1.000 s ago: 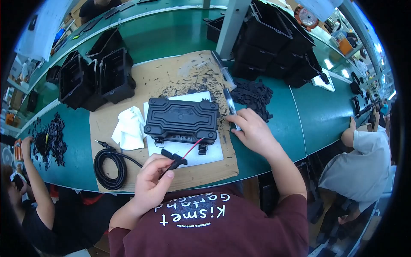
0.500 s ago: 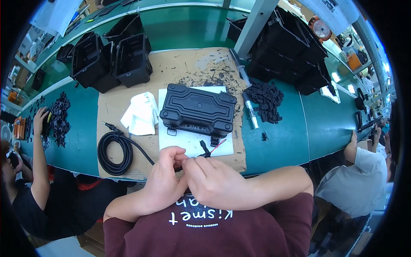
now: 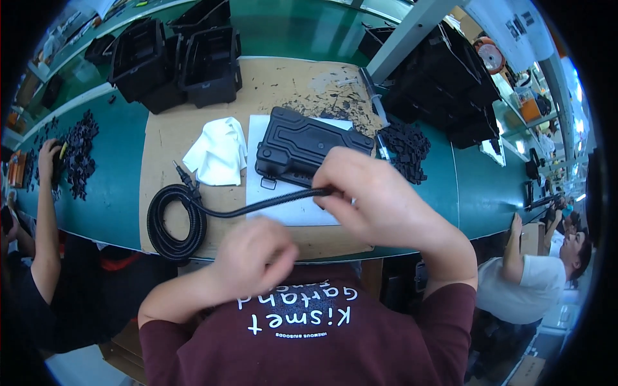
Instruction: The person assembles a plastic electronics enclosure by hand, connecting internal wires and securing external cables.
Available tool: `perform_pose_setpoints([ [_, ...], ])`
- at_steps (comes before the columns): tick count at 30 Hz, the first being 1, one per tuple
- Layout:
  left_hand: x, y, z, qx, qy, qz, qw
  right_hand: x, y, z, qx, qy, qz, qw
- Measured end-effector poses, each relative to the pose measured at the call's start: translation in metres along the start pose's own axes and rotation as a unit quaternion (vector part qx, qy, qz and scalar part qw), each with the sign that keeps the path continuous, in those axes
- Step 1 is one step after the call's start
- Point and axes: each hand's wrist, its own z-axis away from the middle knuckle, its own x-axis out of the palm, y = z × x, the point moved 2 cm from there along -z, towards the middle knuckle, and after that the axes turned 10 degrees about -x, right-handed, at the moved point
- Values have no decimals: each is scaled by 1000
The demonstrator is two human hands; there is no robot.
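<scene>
My right hand (image 3: pixel 367 193) pinches the free end of a black corrugated cable (image 3: pixel 261 204), just in front of a lidded black plastic case (image 3: pixel 306 138). The fingers hide that end. From there the cable runs left to its coil (image 3: pixel 154 222), which has a plug (image 3: pixel 181 172) sticking up. My left hand (image 3: pixel 254 254) is below the cable, near my shirt, with blurred fingers; I cannot tell whether it holds anything. The case lies closed on a white sheet (image 3: pixel 290 215), partly covered by my right hand. A crumpled white cloth (image 3: pixel 217 151) lies left of it.
Cardboard (image 3: pixel 264 80) covers the green bench. Open black cases stand at the back left (image 3: pixel 209 67) and are stacked at the back right (image 3: pixel 438 83). Small black pieces lie in heaps on the right (image 3: pixel 407 151) and left (image 3: pixel 80 151). A co-worker's hand (image 3: pixel 48 157) touches the left heap.
My hands, together before, have parted. My right hand has moved up and right, drawing the cable end over the sheet. My left hand is lower and blurred. The view has shifted slightly.
</scene>
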Motion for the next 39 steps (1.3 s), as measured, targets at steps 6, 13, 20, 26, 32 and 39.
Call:
perform_pose_setpoints([
  [6,9,-41,-23,-129,104,-79,983,-3,16,3,116,43,-161,979],
  [13,7,-62,-43,-141,109,-24,984,2,24,1,134,22,-215,967],
  [20,-6,-50,-48,-49,59,17,997,2,21,-12,63,-51,-233,969],
  [26,1,-45,-43,-28,-24,146,989,4,22,-22,29,-85,-266,960],
  [32,0,-40,-38,-90,-47,197,975,5,24,-26,-56,-111,-229,965],
  [39,8,-37,-40,-94,-45,210,972,13,31,-19,-80,-87,-195,974],
])
